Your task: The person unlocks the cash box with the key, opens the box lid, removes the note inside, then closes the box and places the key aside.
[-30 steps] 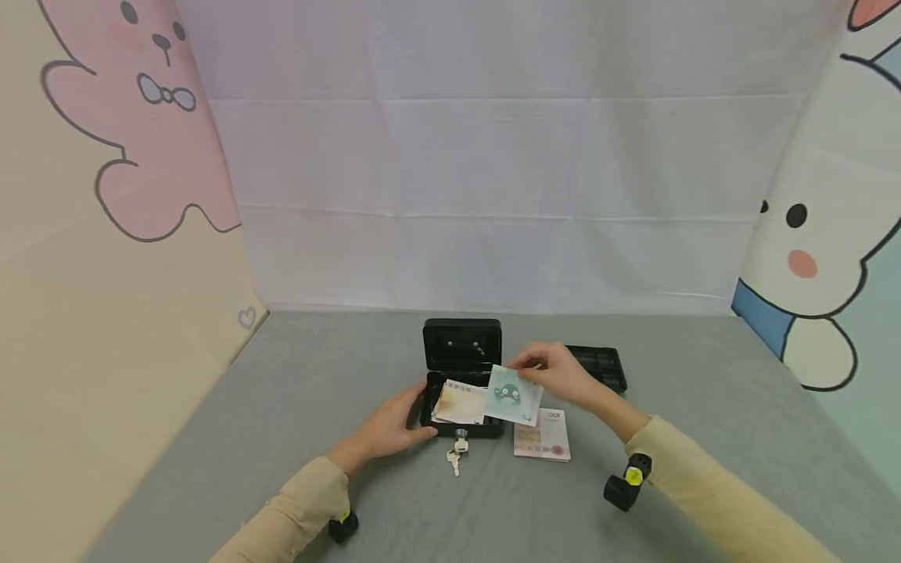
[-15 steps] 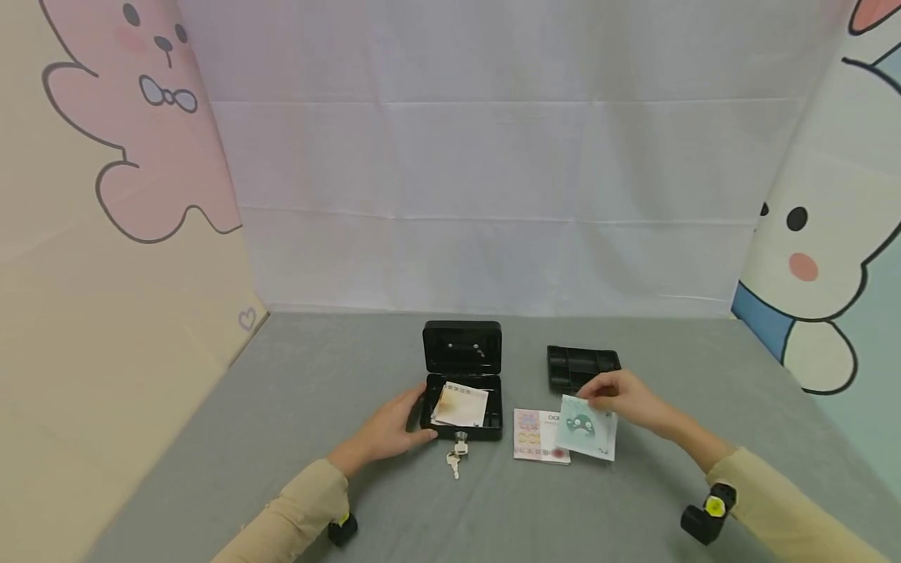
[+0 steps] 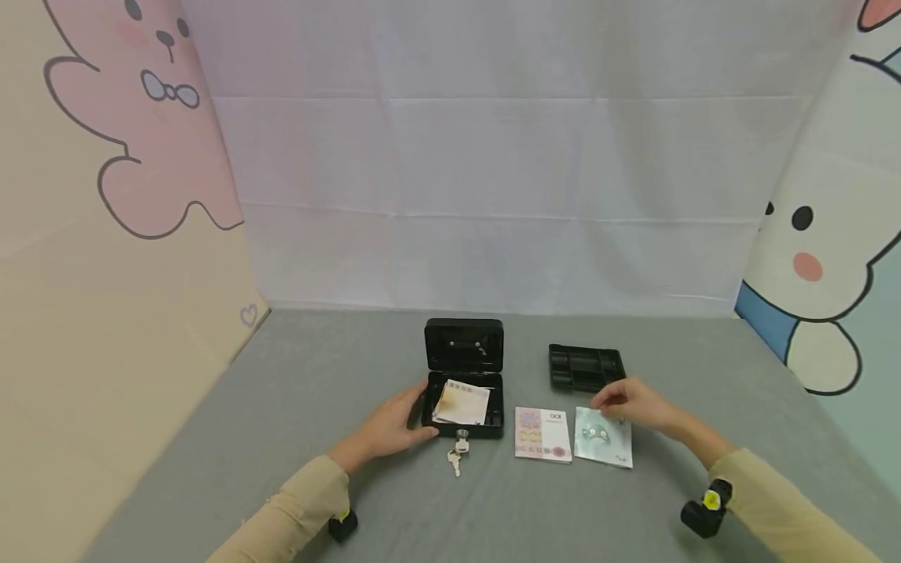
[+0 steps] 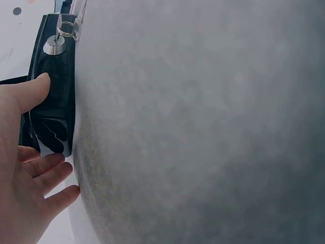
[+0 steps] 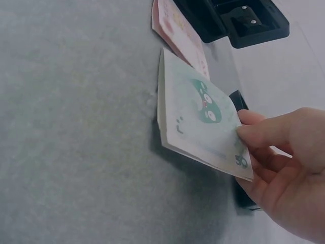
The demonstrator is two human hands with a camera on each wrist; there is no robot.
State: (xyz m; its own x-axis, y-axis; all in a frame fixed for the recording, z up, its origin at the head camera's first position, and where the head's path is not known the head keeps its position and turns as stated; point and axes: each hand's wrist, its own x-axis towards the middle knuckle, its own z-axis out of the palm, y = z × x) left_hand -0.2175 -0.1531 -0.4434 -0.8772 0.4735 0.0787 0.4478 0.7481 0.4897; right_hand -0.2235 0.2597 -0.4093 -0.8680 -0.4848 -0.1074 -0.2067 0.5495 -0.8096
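Observation:
In the head view, my left hand (image 3: 387,426) rests at the near left corner of the black cash box (image 3: 498,407). Its thumb lies along the front beside the lock, and its fingers, fairly straight and spread, touch the side. The box's lid stands raised, and cream-coloured play banknotes (image 3: 461,404) lie inside. My right hand (image 3: 633,405) pinches the far edge of a stack of green play banknotes (image 5: 198,122) between thumb and fingers. In the right wrist view the stack is tilted, a shadow under its near edge. A stack of pink play banknotes (image 3: 543,435) lies just left of it.
Keys (image 3: 456,453) hang from the lock at the box's front. Behind the right hand lies a black compartment tray (image 3: 584,367). Everything stands on a grey cloth-covered table (image 3: 338,352), with a white curtain (image 3: 493,195) behind.
My right hand has carried the green play banknotes from over the cash box rightward and down to the right of the pink stack. The left hand has stayed at the box.

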